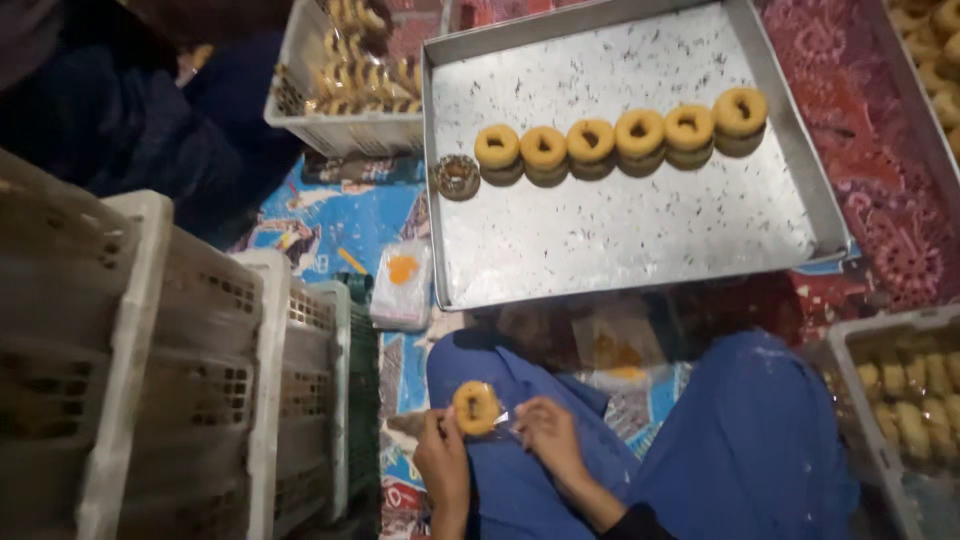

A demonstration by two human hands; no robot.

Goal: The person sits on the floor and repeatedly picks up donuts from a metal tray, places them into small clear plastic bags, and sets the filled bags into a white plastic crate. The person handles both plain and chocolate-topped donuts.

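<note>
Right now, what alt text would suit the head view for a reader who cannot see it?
Seated cross-legged in blue trousers, a person holds a ring-shaped cookie in the left hand while the right hand pinches clear wrapping beside it. Ahead, a metal tray carries a row of similar cookies, with plastic crates stacked at left.

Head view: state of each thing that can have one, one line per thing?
Ring-shaped pastry: held up by the left hand.
Right hand: fingers pinching a clear wrapper beside the pastry.
Metal tray: flat on the floor, one row of stacked rings.
White crate: filled with wrapped pastries.
Packet stack: lying beside the tray.
</note>
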